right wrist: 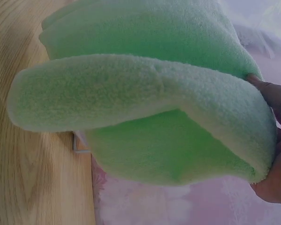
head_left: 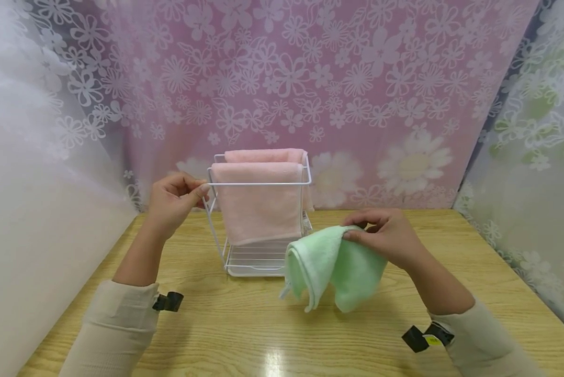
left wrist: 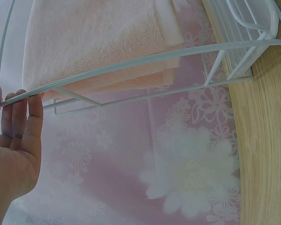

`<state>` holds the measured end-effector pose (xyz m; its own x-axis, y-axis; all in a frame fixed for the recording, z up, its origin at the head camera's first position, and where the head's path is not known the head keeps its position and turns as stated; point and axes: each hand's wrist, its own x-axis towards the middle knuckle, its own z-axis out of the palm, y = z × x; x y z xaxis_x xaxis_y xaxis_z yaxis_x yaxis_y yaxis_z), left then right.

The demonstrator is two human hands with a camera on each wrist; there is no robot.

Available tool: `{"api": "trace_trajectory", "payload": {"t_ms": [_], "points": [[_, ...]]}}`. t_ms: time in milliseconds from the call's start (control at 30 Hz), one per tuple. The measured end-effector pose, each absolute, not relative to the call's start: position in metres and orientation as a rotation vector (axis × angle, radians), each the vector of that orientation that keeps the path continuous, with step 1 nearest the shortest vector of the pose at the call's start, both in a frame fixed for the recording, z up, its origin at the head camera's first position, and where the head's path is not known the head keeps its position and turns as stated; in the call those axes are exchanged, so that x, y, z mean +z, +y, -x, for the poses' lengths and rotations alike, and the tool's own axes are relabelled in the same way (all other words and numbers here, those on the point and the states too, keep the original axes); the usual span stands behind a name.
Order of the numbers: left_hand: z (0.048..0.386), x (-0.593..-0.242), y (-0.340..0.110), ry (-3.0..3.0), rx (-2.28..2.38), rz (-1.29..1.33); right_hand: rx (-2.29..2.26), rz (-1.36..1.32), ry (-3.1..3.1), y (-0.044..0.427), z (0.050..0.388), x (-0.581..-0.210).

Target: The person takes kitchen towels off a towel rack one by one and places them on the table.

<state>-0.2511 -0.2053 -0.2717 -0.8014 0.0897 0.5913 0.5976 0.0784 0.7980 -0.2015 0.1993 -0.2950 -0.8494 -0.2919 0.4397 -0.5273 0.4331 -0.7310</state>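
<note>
At the rack's upper left corner, my left hand (head_left: 176,201) pinches the white wire of the towel rack (head_left: 258,184); the left wrist view shows its fingers on that wire. Two pink towels (head_left: 258,204) hang over the rack's bars, one behind the other. To the right of the rack, above the table, my right hand (head_left: 387,235) pinches a green towel (head_left: 331,256) by its upper edge. The towel droops in folds, and in the right wrist view it covers much of what lies behind. Its left part overlaps the rack's lower right corner in the head view.
The rack has a white tray base (head_left: 256,270) with thin wires over it, standing on a wood-grain table (head_left: 216,335). Pink floral curtain (head_left: 282,78) hangs behind the table's back edge. Pale sheeting is at the left, and a floral curtain (head_left: 541,157) at the right.
</note>
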Motion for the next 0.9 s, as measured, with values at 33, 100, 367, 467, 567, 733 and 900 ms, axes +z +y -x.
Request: {"api": "trace_trajectory", "payload": {"t_ms": [33,100,367,467,567,733,900], "points": [[0.251,-0.271,-0.205,-1.974,-1.773,0.675,1.366,-0.704,-2.448,0.202,0.201,-0.295],[0.252,-0.271,-0.205,-1.974,-1.768,0.679,1.345,-0.69,-2.455,0.206,0.199,-0.294],[0.251,-0.272,-0.205,-1.978,-1.764,0.685,1.28,-0.671,-2.465,0.221,0.195,-0.295],[0.251,-0.272,-0.205,-1.98,-1.772,0.686,1.283,-0.635,-2.486,0.227,0.193,-0.294],[0.251,-0.272,-0.205,-1.979,-1.778,0.689,1.272,-0.613,-2.501,0.232,0.192,-0.293],[0.251,-0.272,-0.205,-1.968,-1.78,0.697,1.228,-0.634,-2.494,0.24,0.191,-0.294],[0.251,-0.272,-0.205,-1.956,-1.78,0.719,1.2,-0.625,-2.502,0.247,0.192,-0.296]]}}
